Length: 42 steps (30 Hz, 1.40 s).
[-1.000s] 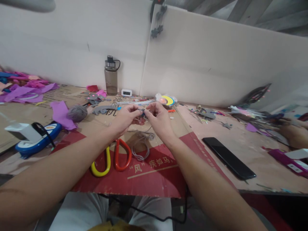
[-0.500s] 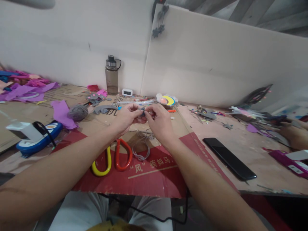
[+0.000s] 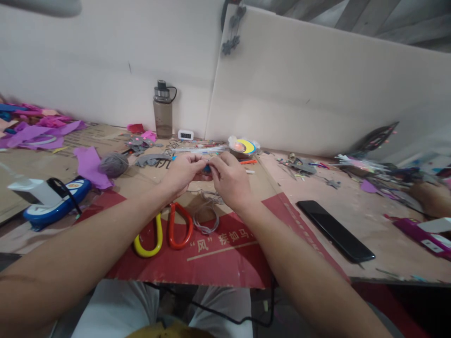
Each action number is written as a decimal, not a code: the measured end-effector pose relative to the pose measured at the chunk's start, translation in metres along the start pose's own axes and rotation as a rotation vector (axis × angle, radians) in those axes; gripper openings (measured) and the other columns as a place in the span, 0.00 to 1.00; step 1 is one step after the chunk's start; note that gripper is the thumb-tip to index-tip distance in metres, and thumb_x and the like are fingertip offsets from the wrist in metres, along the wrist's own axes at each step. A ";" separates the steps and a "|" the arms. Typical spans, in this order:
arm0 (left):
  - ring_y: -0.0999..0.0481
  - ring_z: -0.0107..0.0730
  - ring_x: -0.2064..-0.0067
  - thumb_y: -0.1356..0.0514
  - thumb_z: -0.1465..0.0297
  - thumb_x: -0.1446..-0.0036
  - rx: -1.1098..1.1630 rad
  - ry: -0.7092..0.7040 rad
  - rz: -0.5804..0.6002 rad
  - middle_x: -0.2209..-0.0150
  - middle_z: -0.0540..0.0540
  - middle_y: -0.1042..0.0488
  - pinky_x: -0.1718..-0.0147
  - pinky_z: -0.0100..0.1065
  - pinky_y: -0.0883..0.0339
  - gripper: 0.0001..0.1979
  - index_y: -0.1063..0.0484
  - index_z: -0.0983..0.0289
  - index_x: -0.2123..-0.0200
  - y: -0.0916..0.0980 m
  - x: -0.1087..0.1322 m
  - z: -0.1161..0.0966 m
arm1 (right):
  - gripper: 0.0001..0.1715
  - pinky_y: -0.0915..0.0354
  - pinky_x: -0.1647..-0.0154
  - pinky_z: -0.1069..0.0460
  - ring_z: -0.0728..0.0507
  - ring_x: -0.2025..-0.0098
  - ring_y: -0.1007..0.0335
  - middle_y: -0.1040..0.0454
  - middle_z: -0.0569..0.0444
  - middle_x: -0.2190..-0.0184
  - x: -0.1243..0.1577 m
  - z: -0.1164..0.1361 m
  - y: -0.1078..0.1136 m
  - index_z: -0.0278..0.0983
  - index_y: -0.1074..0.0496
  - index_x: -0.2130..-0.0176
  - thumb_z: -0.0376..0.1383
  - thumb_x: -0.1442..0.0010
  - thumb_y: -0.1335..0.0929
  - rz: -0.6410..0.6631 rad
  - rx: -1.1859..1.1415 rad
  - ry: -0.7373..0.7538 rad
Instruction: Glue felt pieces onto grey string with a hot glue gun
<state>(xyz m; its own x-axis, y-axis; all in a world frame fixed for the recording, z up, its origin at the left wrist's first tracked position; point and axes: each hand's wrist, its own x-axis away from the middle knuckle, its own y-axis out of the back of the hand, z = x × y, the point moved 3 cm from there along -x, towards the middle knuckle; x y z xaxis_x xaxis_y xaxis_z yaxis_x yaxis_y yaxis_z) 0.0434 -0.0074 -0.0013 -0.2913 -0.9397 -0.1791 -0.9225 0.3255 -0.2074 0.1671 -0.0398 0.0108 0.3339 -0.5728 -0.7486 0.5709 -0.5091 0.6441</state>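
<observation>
My left hand and my right hand meet above the cardboard, fingertips pinched together. Between them is a small dark grey-blue piece, mostly covered by the fingers, so its kind does not show. Below the hands lies a loose coil of thin grey cord. Scissors with one yellow handle and one red handle rest left of the coil, their blades hidden under my left hand and forearm. A ball of grey yarn sits farther left, next to a purple felt scrap.
A water bottle and a small white digital clock stand by the back wall. To the right lies a black phone. A blue power strip with a white charger is at left. Another person's hand shows at far right.
My right hand's fingers have closed in and curled further over the small piece, hiding more of it. My left hand holds nearly the same position.
</observation>
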 end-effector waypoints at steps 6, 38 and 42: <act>0.31 0.23 0.73 0.37 0.67 0.54 -0.053 -0.034 -0.104 0.74 0.51 0.30 0.72 0.28 0.33 0.08 0.30 0.66 0.75 0.009 -0.004 -0.001 | 0.09 0.39 0.62 0.50 0.46 0.63 0.37 0.33 0.50 0.65 -0.001 -0.001 -0.001 0.37 0.31 0.62 0.32 0.41 0.39 -0.067 -0.209 -0.094; 0.34 0.22 0.79 0.36 0.71 0.56 0.086 0.023 -0.001 0.79 0.50 0.32 0.79 0.27 0.41 0.07 0.29 0.68 0.72 0.002 -0.005 -0.001 | 0.06 0.47 0.76 0.55 0.51 0.79 0.45 0.37 0.60 0.81 -0.002 -0.028 -0.012 0.37 0.32 0.75 0.38 0.51 0.34 -0.106 -0.693 -0.660; 0.36 0.20 0.80 0.36 0.72 0.57 -0.072 -0.040 -0.039 0.81 0.48 0.34 0.80 0.26 0.43 0.06 0.29 0.66 0.74 0.004 -0.006 0.002 | 0.06 0.48 0.76 0.55 0.51 0.78 0.46 0.38 0.60 0.82 -0.003 -0.020 -0.007 0.36 0.32 0.76 0.37 0.51 0.34 -0.091 -0.606 -0.635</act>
<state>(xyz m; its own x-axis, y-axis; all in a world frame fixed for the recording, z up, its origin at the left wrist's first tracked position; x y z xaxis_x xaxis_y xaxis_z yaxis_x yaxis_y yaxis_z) 0.0417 0.0001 -0.0028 -0.2459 -0.9460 -0.2112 -0.9491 0.2793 -0.1459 0.1770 -0.0219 0.0051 -0.1089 -0.8874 -0.4480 0.9348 -0.2447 0.2575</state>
